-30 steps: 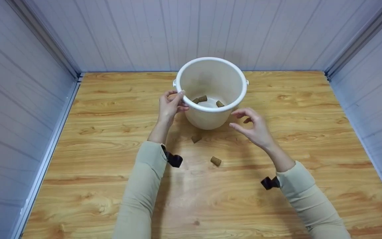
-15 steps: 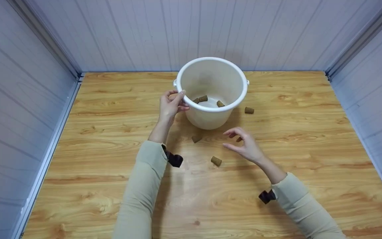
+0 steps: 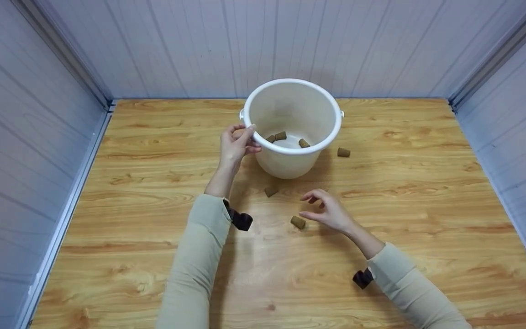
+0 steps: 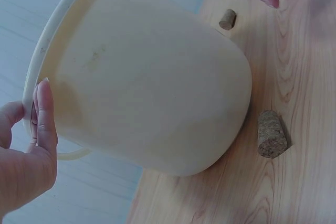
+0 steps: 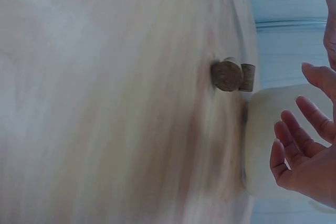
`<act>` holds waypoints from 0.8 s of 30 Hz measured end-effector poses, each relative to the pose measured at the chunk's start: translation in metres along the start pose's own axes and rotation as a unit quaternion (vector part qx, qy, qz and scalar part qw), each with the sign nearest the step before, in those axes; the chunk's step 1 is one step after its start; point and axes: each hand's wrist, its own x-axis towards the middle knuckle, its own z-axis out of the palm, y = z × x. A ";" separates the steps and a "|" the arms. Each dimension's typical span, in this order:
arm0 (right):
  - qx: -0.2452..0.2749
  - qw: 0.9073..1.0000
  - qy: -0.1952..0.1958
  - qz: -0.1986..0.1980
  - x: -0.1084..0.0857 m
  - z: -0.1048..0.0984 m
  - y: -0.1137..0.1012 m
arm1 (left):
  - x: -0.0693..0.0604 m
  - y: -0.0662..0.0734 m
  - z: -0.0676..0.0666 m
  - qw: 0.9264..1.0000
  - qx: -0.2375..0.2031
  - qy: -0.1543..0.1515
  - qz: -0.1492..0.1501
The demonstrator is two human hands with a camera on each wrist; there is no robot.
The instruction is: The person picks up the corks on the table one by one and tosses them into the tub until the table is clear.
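Observation:
My left hand (image 3: 234, 145) pinches the left front rim of a white plastic bucket (image 3: 286, 165) between thumb and fingers; the left wrist view shows this grip on the bucket's rim (image 4: 50, 35). Several brown corks lie inside, one of them a cork (image 3: 304, 143) on the right of the bottom. My right hand (image 3: 329, 212), fingers loosely bent and holding nothing, hovers just beyond and right of a cork (image 3: 297, 222) on the wooden surface. Another cork (image 3: 270, 191) lies in front of the bucket, and one more cork (image 3: 344, 152) to its right.
The wood-grain surface (image 3: 121, 219) spreads around the bucket. Pale panel walls rise behind (image 3: 176, 45), at the left (image 3: 12, 151) and at the right (image 3: 514, 114). A small black camera sits on each wrist.
My right hand has moved from the bucket's right side toward me and slightly left. A cork right of the bucket has come into view. My left hand stays on the rim.

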 end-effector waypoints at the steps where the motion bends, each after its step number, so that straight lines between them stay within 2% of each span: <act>1: 0.003 1.000 -0.003 -0.001 -0.001 0.002 0.001 | 0.000 0.000 0.000 1.000 0.000 0.000 0.000; 8: -0.014 0.999 -0.036 0.012 -0.004 0.010 0.006 | 0.000 0.000 0.000 1.000 0.004 -0.004 0.003; 17: -0.040 0.998 -0.042 -0.003 -0.006 0.017 0.014 | -0.001 0.001 -0.001 1.000 0.008 0.004 -0.002; 24: -0.046 0.998 -0.046 0.008 -0.009 0.022 0.017 | -0.001 0.002 0.000 1.000 0.009 0.004 -0.010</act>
